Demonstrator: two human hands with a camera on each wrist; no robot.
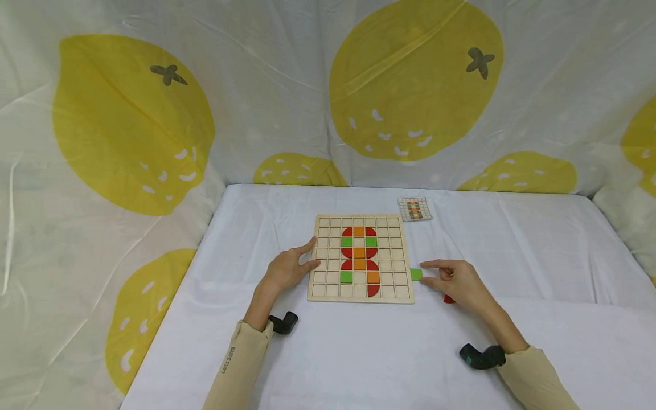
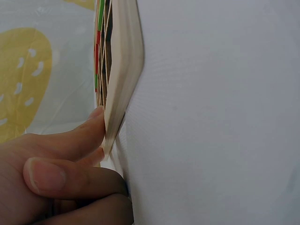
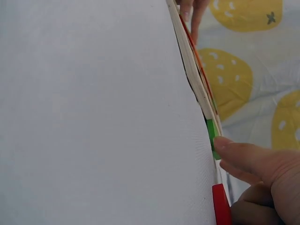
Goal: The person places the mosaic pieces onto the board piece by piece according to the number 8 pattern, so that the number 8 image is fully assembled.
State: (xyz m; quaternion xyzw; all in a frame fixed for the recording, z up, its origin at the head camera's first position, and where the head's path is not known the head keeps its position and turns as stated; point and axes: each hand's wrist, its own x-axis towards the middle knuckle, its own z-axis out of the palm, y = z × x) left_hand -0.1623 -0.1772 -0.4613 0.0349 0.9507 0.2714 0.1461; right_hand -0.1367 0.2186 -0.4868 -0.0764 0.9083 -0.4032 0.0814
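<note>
A wooden grid board [image 1: 328, 296] lies flat, its middle columns carrying red, orange and green pieces. At its left edge my left hand [image 1: 286, 269] touches the rim with index finger and thumb spread apart; the wrist view shows a fingertip against the board's side [image 2: 123, 70]. Just off the right edge, a green square block [image 1: 416, 274] is between the thumb and index finger of my right hand [image 1: 460, 283]. In the right wrist view the thumb presses the green block [image 3: 211, 133]. A red block [image 3: 221, 205] lies under that hand, partly hidden.
A small pattern card [image 1: 415, 209] with a matching coloured grid design lies behind the board's right corner. White cloth [image 1: 369, 353] covers the table. A lemon-print curtain [image 1: 287, 102] hangs behind and at the sides. Black cameras [image 1: 483, 357] are strapped at both wrists.
</note>
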